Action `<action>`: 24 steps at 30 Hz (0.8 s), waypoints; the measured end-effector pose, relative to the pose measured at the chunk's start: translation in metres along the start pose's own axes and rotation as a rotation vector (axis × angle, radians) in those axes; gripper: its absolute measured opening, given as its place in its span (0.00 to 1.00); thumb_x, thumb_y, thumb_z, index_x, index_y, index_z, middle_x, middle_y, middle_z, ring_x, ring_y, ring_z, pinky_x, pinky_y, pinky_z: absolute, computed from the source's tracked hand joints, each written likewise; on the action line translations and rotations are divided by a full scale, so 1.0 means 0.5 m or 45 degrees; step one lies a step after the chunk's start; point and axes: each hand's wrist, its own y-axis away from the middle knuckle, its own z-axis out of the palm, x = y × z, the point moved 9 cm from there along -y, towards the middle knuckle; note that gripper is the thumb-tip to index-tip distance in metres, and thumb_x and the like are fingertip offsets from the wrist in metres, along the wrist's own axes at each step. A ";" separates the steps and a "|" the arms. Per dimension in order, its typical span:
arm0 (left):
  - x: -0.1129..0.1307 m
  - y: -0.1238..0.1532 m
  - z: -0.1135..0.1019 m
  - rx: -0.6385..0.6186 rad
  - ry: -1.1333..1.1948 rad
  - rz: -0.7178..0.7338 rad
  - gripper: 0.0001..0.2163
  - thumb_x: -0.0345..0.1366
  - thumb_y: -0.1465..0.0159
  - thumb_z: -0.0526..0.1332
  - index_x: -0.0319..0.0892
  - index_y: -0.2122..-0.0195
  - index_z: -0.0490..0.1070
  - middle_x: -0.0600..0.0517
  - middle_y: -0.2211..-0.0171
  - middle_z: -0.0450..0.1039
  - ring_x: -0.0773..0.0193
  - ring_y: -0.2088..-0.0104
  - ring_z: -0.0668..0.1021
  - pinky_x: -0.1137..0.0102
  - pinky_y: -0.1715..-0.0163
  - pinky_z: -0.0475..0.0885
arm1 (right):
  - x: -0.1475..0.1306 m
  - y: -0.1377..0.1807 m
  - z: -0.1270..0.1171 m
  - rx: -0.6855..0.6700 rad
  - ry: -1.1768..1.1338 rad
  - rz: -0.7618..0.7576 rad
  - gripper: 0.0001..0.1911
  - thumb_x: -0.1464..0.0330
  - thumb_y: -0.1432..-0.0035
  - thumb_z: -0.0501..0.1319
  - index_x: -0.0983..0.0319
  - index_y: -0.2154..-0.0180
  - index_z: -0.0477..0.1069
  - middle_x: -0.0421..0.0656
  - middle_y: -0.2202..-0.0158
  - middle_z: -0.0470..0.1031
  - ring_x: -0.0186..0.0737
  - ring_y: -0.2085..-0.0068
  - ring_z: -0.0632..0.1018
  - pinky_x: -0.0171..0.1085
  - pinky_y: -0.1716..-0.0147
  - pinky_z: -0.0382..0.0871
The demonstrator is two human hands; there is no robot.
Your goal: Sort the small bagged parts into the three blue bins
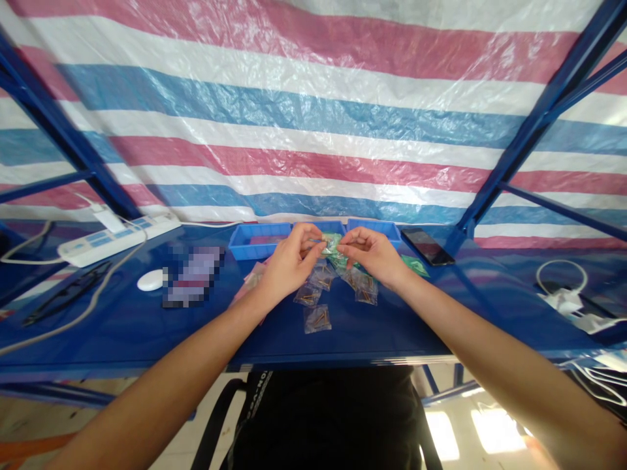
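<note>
Head view; green packet, seemingly pinched, between both grips

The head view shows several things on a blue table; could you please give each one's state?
Green packet: held between left hand and right hand
Clear bags: lying down, brass-coloured pieces inside
Blue bins: open-topped
Black phone: lying flat, screen dark
Power strip: plug inserted
White oval item: lying flat

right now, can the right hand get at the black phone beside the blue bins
Probably yes: the phone lies uncovered to the right of the right hand, though that hand seems to pinch a green packet.
</note>
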 end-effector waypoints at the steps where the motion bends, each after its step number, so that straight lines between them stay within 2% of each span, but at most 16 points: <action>1: 0.005 -0.002 0.000 -0.017 -0.031 0.020 0.11 0.44 0.27 0.64 0.44 0.49 0.72 0.47 0.54 0.82 0.58 0.58 0.85 0.66 0.58 0.80 | 0.002 -0.001 -0.003 0.004 0.006 -0.001 0.22 0.53 0.49 0.79 0.59 0.63 0.76 0.39 0.67 0.80 0.36 0.74 0.79 0.38 0.72 0.78; 3: 0.014 -0.005 0.002 -0.057 -0.086 0.074 0.11 0.44 0.27 0.63 0.44 0.51 0.76 0.46 0.52 0.83 0.56 0.57 0.85 0.63 0.55 0.81 | 0.006 -0.002 -0.009 0.013 0.002 -0.004 0.21 0.53 0.48 0.78 0.59 0.62 0.78 0.40 0.65 0.81 0.37 0.74 0.80 0.39 0.72 0.80; 5: 0.023 -0.008 0.000 -0.056 -0.173 0.151 0.12 0.43 0.27 0.63 0.44 0.48 0.78 0.45 0.49 0.82 0.54 0.53 0.85 0.60 0.50 0.81 | 0.009 -0.004 -0.015 0.028 -0.006 -0.010 0.19 0.52 0.46 0.77 0.58 0.60 0.80 0.41 0.63 0.82 0.39 0.70 0.81 0.41 0.69 0.82; 8: 0.029 -0.011 -0.013 0.026 -0.398 0.258 0.14 0.41 0.26 0.61 0.44 0.44 0.79 0.44 0.44 0.80 0.51 0.44 0.81 0.54 0.39 0.75 | 0.016 -0.006 -0.023 0.049 0.033 0.002 0.20 0.51 0.42 0.75 0.57 0.56 0.81 0.44 0.61 0.84 0.46 0.61 0.84 0.44 0.65 0.85; 10: 0.025 -0.013 -0.022 0.076 -0.527 0.286 0.17 0.41 0.26 0.61 0.43 0.40 0.76 0.42 0.40 0.77 0.49 0.39 0.78 0.52 0.34 0.71 | 0.019 -0.008 -0.027 0.056 0.088 0.014 0.21 0.51 0.41 0.73 0.57 0.52 0.81 0.45 0.60 0.85 0.48 0.60 0.85 0.45 0.64 0.85; 16: -0.004 -0.025 -0.004 -0.011 -0.703 0.272 0.25 0.43 0.26 0.60 0.40 0.31 0.67 0.39 0.34 0.69 0.46 0.33 0.72 0.51 0.30 0.67 | 0.016 -0.008 -0.033 0.078 0.215 0.023 0.20 0.51 0.39 0.71 0.57 0.53 0.79 0.43 0.64 0.85 0.41 0.73 0.80 0.43 0.71 0.81; 20: -0.030 -0.035 0.020 -0.082 -0.795 0.229 0.28 0.45 0.28 0.62 0.37 0.30 0.65 0.37 0.33 0.69 0.44 0.32 0.71 0.49 0.29 0.65 | 0.011 -0.005 -0.021 0.051 0.256 0.008 0.20 0.51 0.39 0.71 0.57 0.54 0.78 0.43 0.65 0.84 0.43 0.69 0.81 0.42 0.71 0.80; 24: -0.063 -0.038 0.028 -0.119 -0.877 0.160 0.28 0.48 0.29 0.63 0.37 0.33 0.69 0.34 0.30 0.64 0.39 0.28 0.66 0.44 0.28 0.61 | -0.004 0.000 -0.019 0.062 0.446 -0.096 0.17 0.53 0.35 0.68 0.57 0.53 0.78 0.44 0.64 0.83 0.45 0.65 0.82 0.41 0.70 0.78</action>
